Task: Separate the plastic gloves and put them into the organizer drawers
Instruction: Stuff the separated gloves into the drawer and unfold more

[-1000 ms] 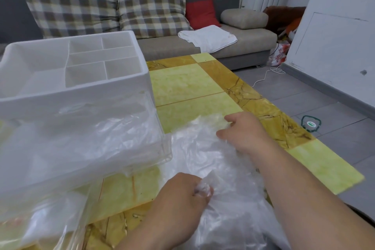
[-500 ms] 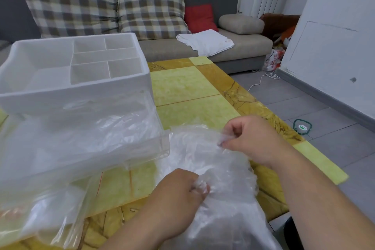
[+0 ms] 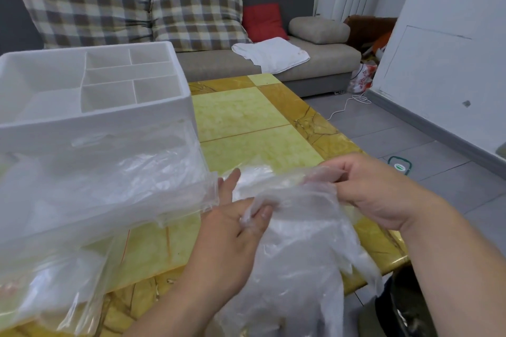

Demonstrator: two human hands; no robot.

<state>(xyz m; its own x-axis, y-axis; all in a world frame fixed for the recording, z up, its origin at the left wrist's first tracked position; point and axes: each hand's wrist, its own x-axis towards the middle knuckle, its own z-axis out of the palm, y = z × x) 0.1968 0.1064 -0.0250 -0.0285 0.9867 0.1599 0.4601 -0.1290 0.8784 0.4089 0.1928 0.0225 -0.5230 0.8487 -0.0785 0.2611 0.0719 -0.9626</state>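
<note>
Head view, both hands in frame.

- Left hand [image 3: 232, 230]: thumb and one or two fingers [image 3: 261, 213] clamped on a fold of the plastic gloves [image 3: 301, 232]. One finger is stretched forward, its tip just beside the corner of the clear drawer [image 3: 109, 194].
- Right hand [image 3: 375, 189]: fingers [image 3: 342, 171] curled together and pinching the upper edge of the same film, right of my left hand.
- Plastic gloves: a thin, clear, crumpled bundle stretched between my two hands over the near edge of the counter [image 3: 246, 117]. The rest hangs down toward the bottom of the frame. More film lies on the counter behind my hands. I cannot tell how many gloves are in the bundle.
- Organizer [image 3: 95, 123]: white, on the counter's left side, with an open top tray split into compartments. The clear drawer stands pulled out beneath it and has clear film inside.
- Clear bag [image 3: 54, 282]: lies below the drawer at lower left on the counter.
- Background: grey sofa [image 3: 323, 63] with checked cushions [image 3: 197, 16], a red cushion [image 3: 262, 20] and a white cloth [image 3: 271, 53].
</note>
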